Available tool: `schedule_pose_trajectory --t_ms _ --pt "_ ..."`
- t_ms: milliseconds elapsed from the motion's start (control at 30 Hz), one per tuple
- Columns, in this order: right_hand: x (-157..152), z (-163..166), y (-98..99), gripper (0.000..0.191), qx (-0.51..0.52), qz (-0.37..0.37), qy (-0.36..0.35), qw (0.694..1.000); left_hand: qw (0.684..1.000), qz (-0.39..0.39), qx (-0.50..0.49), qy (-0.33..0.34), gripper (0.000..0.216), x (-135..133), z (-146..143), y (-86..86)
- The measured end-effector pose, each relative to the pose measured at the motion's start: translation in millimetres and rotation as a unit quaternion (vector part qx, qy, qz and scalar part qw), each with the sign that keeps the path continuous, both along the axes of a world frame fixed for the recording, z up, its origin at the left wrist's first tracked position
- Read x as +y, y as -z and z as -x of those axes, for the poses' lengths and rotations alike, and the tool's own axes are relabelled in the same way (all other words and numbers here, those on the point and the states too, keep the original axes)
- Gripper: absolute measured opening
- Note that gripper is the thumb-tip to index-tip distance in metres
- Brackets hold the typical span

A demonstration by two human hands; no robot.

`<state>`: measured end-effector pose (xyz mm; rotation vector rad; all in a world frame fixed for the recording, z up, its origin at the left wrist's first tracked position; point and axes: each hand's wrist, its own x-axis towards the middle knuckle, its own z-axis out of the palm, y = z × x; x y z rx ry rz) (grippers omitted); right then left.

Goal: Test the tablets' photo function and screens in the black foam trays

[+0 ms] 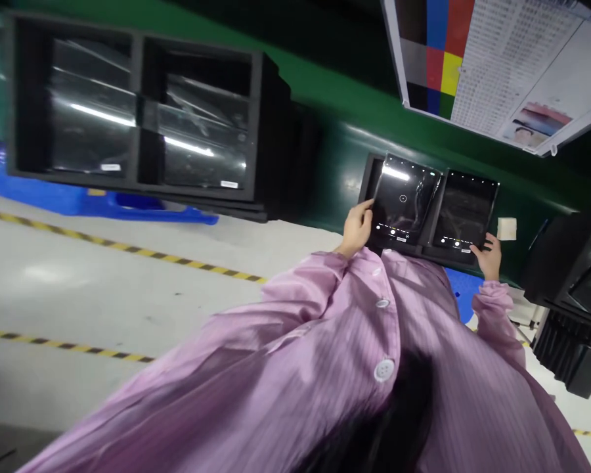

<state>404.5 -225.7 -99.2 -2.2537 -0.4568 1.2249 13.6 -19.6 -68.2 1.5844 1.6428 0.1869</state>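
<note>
A black foam tray (436, 217) lies on the green bench and holds two dark tablets side by side. My left hand (357, 227) is curled on the left edge of the left tablet (404, 203), thumb on its rim. My right hand (488, 256) grips the tray's lower right corner, beside the right tablet (465, 213). Both screens show small white icons and glare. My purple smock sleeves (325, 341) fill the lower part of the view.
A second, nearer black foam tray (138, 112) with two wrapped tablets sits at the upper left. A colour chart board (497, 66) hangs at the upper right. A small white block (506, 228) lies right of the tray. Stacked black trays (581, 315) stand at the right; blue pallets (103, 203) and striped floor tape (128, 248) lie below.
</note>
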Motion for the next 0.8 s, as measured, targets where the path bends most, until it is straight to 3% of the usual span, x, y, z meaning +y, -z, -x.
schedule_pose_trajectory --t_ms 67,133,233,400,633,733,800 --pt "2.0 -2.1 4.8 0.08 -0.007 0.007 0.0 1.0 0.986 -0.024 0.001 0.168 0.043 -4.2 2.0 -9.5" --pt "6.7 -8.5 7.8 0.074 -0.028 0.005 0.002 1.0 0.946 -0.014 -0.012 0.323 0.038 -7.7 -1.2 -15.9" --pt "17.8 -27.0 11.6 0.056 -0.131 -0.015 0.007 0.991 0.895 -0.001 -0.008 0.447 0.035 -12.5 -10.0 -17.4" --pt "36.6 -64.7 22.6 0.046 -0.311 0.013 -0.033 0.95 0.866 -0.006 0.029 0.499 0.036 -19.5 -18.0 -11.0" --pt "52.9 -81.1 40.6 0.062 -0.274 0.095 -0.089 0.953 0.853 -0.033 0.041 0.519 0.044 -21.0 -30.0 -12.4" --pt "55.7 -77.9 36.3 0.06 -0.273 0.042 -0.081 0.958 0.841 -0.057 0.034 0.537 0.046 -20.2 -47.0 -17.9" --pt "56.8 -72.4 26.2 0.063 -0.265 -0.044 -0.05 0.962 0.83 -0.062 0.025 0.554 0.046 -19.9 -61.9 -20.3"
